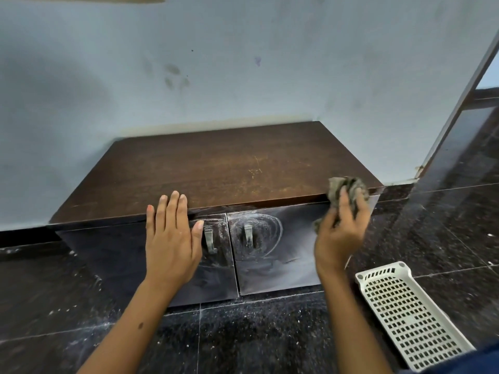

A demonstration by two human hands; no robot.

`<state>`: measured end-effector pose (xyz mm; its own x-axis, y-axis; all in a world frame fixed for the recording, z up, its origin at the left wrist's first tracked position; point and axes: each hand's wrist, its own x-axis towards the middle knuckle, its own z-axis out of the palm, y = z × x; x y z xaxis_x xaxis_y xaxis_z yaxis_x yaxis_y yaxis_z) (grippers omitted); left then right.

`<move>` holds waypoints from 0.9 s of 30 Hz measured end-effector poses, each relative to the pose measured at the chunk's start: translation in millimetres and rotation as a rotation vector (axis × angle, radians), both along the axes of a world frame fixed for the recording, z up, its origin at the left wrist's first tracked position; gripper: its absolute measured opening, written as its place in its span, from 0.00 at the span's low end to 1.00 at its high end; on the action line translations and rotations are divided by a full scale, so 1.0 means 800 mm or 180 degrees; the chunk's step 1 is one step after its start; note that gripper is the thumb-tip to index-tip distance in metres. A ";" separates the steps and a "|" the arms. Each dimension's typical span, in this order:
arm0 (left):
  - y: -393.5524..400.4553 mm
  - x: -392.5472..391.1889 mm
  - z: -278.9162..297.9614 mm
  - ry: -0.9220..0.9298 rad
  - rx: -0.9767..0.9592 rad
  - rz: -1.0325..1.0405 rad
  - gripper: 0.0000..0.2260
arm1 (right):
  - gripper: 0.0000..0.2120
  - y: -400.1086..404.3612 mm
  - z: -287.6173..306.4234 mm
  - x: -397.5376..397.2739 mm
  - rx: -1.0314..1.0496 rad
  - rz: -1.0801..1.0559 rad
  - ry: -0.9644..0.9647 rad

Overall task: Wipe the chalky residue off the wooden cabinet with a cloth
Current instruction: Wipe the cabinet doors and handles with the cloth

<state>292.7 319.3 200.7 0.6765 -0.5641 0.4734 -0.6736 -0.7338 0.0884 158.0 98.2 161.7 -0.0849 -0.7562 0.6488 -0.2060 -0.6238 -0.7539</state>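
Observation:
A low dark wooden cabinet (pixel 216 163) stands against the pale blue wall, with two front doors and metal handles. White chalky swirls (pixel 259 233) cover the right door around its handle, and fainter smears mark the left door. My left hand (pixel 170 238) lies flat with straight fingers over the cabinet's front top edge and left door. My right hand (pixel 340 233) grips a crumpled grey-brown cloth (pixel 348 190) at the upper right corner of the right door.
A white perforated plastic basket (pixel 405 317) lies on the dark speckled tile floor (pixel 243 338) at the lower right. A dark door frame (pixel 459 103) rises at the right. White dust is scattered over the floor.

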 end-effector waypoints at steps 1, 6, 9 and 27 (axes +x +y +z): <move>-0.001 0.000 -0.001 0.0000 -0.0002 0.0014 0.29 | 0.16 0.018 -0.006 0.009 -0.0161 0.0108 0.0106; 0.000 0.002 -0.002 -0.0020 -0.0068 -0.0022 0.28 | 0.17 0.021 -0.013 0.002 -0.0518 0.0339 0.0332; 0.002 0.003 -0.001 -0.0014 -0.0024 -0.0032 0.28 | 0.17 -0.025 0.003 -0.025 -0.0106 -0.0043 0.0016; 0.009 0.007 0.004 0.0069 0.0206 -0.0139 0.32 | 0.16 -0.022 0.021 -0.031 0.0221 -0.0021 -0.0045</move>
